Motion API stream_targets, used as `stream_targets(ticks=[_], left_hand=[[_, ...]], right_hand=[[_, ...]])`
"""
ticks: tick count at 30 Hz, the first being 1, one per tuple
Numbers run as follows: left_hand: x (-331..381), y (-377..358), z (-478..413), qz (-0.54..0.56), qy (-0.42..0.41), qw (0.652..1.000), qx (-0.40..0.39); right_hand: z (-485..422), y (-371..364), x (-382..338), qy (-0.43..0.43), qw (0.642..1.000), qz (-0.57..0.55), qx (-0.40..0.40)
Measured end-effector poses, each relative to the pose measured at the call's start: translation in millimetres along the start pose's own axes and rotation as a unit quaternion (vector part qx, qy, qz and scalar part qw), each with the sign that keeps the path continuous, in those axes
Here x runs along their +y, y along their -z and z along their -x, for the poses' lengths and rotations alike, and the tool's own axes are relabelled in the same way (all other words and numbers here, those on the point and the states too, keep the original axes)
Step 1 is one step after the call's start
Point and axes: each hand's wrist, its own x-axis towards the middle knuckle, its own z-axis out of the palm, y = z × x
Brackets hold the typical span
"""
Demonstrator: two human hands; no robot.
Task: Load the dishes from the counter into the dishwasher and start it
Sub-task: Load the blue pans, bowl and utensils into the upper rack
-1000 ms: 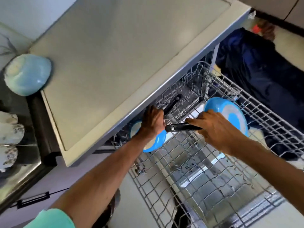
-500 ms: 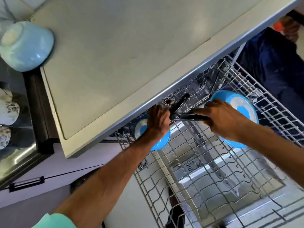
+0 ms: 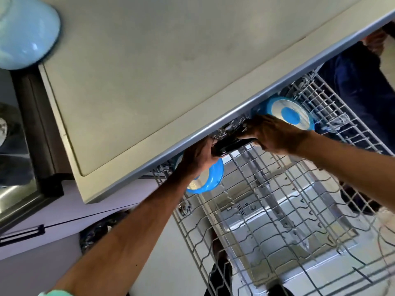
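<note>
- We see the left hand reaching in under the lip of the counter, its fingers curled round the left end of a black utensil.
- The right hand comes in from the other side, with its fingers bent over the right end of the same dark piece and gripping it. We cannot tell whether this is one utensil or two lying together.
- The black utensil lies roughly level between the two hands, just under the counter's edge and above the back of the pulled-out dishwasher rack.
- A blue bowl sits at the back left of the rack, partly hidden by the left wrist.
- A second blue bowl stands on edge at the back right, just beyond the right hand, showing us a pale face with a blue centre.
- A pale blue bowl rests on the far left corner of the counter, well apart from both hands.
- We make out a mint-green sleeve on the left arm, and another person's dark blue trousers beyond the rack on the right.
</note>
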Motion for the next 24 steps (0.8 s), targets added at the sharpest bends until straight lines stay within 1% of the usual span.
stream_targets(ticks=[5,7,11,13,17,19,22,24], left_hand=[[0,7,0,0.056,0.013,0.998,-0.031],[-1,8,1,0.067,0.011,0.997,-0.029],[-1,8,6,0.045,-0.004,0.999,-0.004],[-1,8,8,0.016,-0.014,0.999,0.026],[1,11,14,0.011,-0.017,0.998,0.061],[2,11,17,0.003,-0.024,0.997,0.067],[4,14,25,-0.021,-0.027,0.997,0.069],[7,20,35,-0.039,-0.022,0.995,0.087]], right_hand=[[-6,-7,-6,-0.019,0.999,0.028,0.043],[-9,-6,-9,-0.025,0.997,0.039,0.054],[-14,-7,-11,-0.059,0.997,0.032,0.046],[-15,-6,-12,-0.069,0.996,0.033,0.042],[-13,-11,-14,-0.082,0.994,0.017,0.077],[-7,-15,-17,-0.098,0.992,0.026,0.075],[2,-14,-29,-0.146,0.983,0.012,0.108],[9,-7,-50,-0.207,0.969,-0.033,0.126]])
